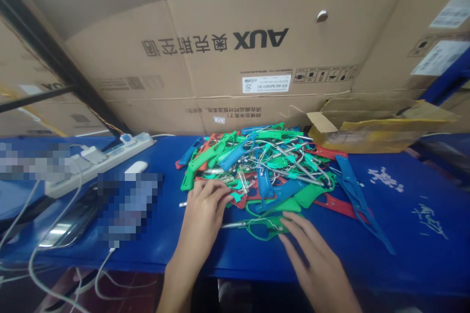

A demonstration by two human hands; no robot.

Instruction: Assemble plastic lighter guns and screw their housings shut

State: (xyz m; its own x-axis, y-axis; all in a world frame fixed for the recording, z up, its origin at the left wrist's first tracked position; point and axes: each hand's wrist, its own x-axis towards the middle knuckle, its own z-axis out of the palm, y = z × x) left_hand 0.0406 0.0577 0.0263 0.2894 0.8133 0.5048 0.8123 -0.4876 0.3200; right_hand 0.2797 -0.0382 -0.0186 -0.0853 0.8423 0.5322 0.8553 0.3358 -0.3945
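Observation:
A heap of green, blue and red plastic clippers (pixel 271 166) with metal blades and wire springs lies on the blue table (pixel 404 234). My left hand (pixel 203 210) rests flat at the near left edge of the heap, fingers stretched out and touching the pieces there. My right hand (pixel 312 259) lies on the table with its fingers extended, the fingertips touching the rear end of a single green clipper (pixel 262 226) that lies apart from the heap, its metal tip pointing left. Neither hand grips anything.
Large cardboard boxes (pixel 235 44) wall off the back. A torn open carton (pixel 374 124) sits at the right rear. At the left are a white power strip (pixel 106 159), a white mouse (pixel 135 167), a phone (pixel 69 225) and cables. White marks (pixel 385 178) stain the right tabletop.

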